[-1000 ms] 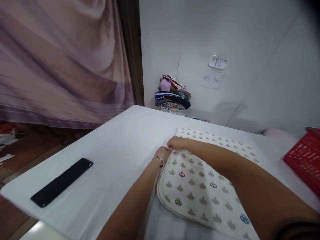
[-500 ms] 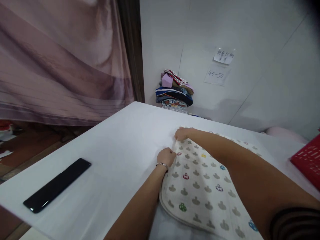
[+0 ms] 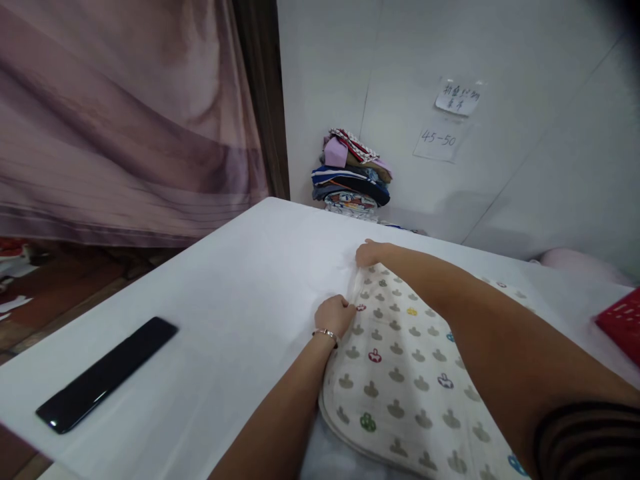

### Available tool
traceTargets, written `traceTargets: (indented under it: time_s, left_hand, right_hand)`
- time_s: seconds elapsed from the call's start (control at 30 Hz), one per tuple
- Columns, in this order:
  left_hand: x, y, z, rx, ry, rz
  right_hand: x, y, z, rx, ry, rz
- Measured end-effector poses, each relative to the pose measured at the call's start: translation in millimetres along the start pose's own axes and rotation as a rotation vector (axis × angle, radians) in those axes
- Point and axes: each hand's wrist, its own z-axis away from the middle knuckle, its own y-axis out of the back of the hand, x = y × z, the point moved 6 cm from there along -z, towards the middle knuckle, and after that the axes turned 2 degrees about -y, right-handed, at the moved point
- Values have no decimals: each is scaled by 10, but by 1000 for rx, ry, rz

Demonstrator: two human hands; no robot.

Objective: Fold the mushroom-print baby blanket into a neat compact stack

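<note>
A cream cloth (image 3: 400,373) printed with grey and coloured mushroom shapes lies folded in layers on the white table (image 3: 240,280). My left hand (image 3: 334,316), with a bracelet at the wrist, is closed on the cloth's left edge. Farther along that edge, at the far left corner, my right hand (image 3: 371,254) is closed on the cloth, its fingertips mostly hidden behind the hand. My right forearm crosses over the cloth and covers part of its far side.
A glossy black slab (image 3: 107,373) lies at the table's left side. Folded clothes (image 3: 353,175) are stacked beyond the far edge by the wall. A red perforated object (image 3: 621,327) sits at the right. A pink curtain (image 3: 125,120) hangs at the left.
My right hand has moved slightly away along the cloth's left edge, and the far corner looks pulled straighter. My left hand keeps its place. The camera view has shifted a little.
</note>
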Motion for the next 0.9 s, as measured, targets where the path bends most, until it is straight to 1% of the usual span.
traceTargets:
  time_s: [0.17, 0.4, 0.53, 0.63, 0.73, 0.8, 0.9]
  left_hand:
    - [-3, 16, 3, 0, -3, 10]
    - [3, 18, 3, -6, -6, 8]
    - [-8, 46, -24, 18, -12, 51]
    - [-13, 76, -45, 51, -2, 54]
    - [-1, 68, -51, 52, 1, 1]
    - [13, 50, -49, 45, -14, -35]
    - [18, 35, -47, 46, -26, -53]
  right_hand:
    - [28, 15, 76, -31, 4, 37]
    - [5, 60, 183, -14, 71, 98]
    - [11, 95, 201, 71, 104, 147]
    - [22, 84, 220, 206, 109, 188]
    - [12, 18, 241, 327, 122, 198]
    - [18, -27, 239, 345, 118, 175]
    - [45, -34, 210, 305, 104, 147]
